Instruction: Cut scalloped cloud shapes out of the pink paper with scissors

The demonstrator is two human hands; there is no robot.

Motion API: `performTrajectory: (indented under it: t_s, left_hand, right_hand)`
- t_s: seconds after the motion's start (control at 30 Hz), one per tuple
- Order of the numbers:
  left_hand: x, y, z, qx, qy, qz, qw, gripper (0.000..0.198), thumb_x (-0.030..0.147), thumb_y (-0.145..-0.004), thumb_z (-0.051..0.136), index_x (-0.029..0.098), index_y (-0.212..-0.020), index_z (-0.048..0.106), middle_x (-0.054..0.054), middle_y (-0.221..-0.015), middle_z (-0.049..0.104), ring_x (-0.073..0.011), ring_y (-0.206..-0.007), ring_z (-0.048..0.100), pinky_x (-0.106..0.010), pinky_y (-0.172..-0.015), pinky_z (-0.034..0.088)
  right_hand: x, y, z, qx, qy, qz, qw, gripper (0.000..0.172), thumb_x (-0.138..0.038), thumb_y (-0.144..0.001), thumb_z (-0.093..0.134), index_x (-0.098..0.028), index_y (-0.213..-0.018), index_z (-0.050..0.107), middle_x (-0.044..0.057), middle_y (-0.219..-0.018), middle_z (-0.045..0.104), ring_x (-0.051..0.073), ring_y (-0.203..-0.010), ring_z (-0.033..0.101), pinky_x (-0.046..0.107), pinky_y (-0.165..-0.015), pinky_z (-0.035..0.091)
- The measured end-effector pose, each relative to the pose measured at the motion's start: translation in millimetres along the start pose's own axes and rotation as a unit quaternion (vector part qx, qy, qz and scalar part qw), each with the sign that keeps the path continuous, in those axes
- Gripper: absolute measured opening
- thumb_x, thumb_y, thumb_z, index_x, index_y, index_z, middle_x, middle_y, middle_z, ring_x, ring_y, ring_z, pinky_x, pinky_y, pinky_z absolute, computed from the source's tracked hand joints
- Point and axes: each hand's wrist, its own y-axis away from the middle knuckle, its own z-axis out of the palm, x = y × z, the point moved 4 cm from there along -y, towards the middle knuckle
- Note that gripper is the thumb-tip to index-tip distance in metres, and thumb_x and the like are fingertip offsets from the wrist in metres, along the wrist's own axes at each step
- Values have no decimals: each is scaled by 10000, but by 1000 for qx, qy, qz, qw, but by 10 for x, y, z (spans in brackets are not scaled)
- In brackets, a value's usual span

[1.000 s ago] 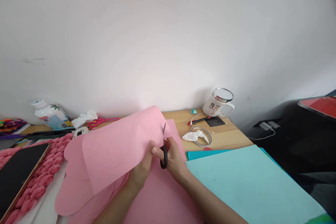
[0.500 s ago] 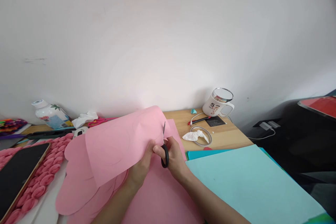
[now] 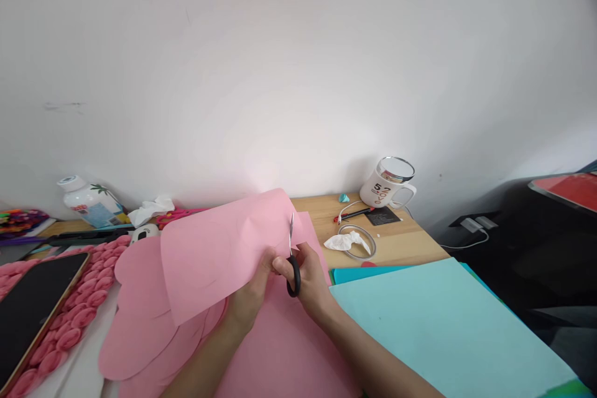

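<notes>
My left hand (image 3: 249, 298) pinches the near edge of a pink paper sheet (image 3: 219, 249) and holds it lifted and tilted above the desk. Black-handled scissors (image 3: 292, 264) are gripped by my right hand (image 3: 310, 280), fingers through the loops. The blades point up and away and bite into the sheet's right side. More pink cut pieces (image 3: 135, 329) lie underneath, and another pink sheet (image 3: 289, 348) lies flat below my wrists.
A light blue sheet (image 3: 443, 323) covers the right of the wooden desk (image 3: 401, 242). Behind it stand a white mug (image 3: 389, 186), crumpled tissue (image 3: 347, 240) and a cable. At left lie a dark tablet (image 3: 32, 305) on pink knitted material and a white bottle (image 3: 88, 204).
The lifted pink sheet has shifted slightly to the right in my left hand, and the scissors have crept a little further along the cut.
</notes>
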Motion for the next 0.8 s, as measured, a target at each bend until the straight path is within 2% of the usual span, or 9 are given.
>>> performTrajectory:
  t_s: [0.17,0.3,0.5,0.8]
  left_hand:
    - [54,-6,37,-19,4,7,1000,304,393,-764,578,206,-528,617,25,-549,621,-153,-580,604,-266,-681,516]
    - [66,-6,63,-39,16,-1,999,312,387,-779,556,205,-530,607,28,-542,605,-144,-573,595,-248,-648,509]
    - [108,1,67,-45,39,4,998,289,338,-773,575,203,-518,569,39,-520,560,-130,-541,560,-241,-621,494]
    - [143,-18,84,-58,28,17,998,331,325,-789,543,207,-481,556,36,-493,546,-125,-514,527,-242,-598,486]
  right_hand:
    - [-22,6,-3,20,37,11,999,342,-402,-650,727,-190,-773,488,-13,-600,615,130,-503,488,236,-442,314]
    - [-33,10,-4,26,45,17,999,327,-377,-659,721,-187,-777,482,-10,-593,625,144,-510,529,241,-443,340]
    - [-28,15,-8,23,40,18,999,291,-344,-685,702,-185,-778,477,-2,-582,633,169,-539,584,247,-454,381]
    - [-16,14,-8,25,40,19,999,300,-351,-673,707,-185,-789,486,-8,-586,641,166,-538,589,248,-459,386]
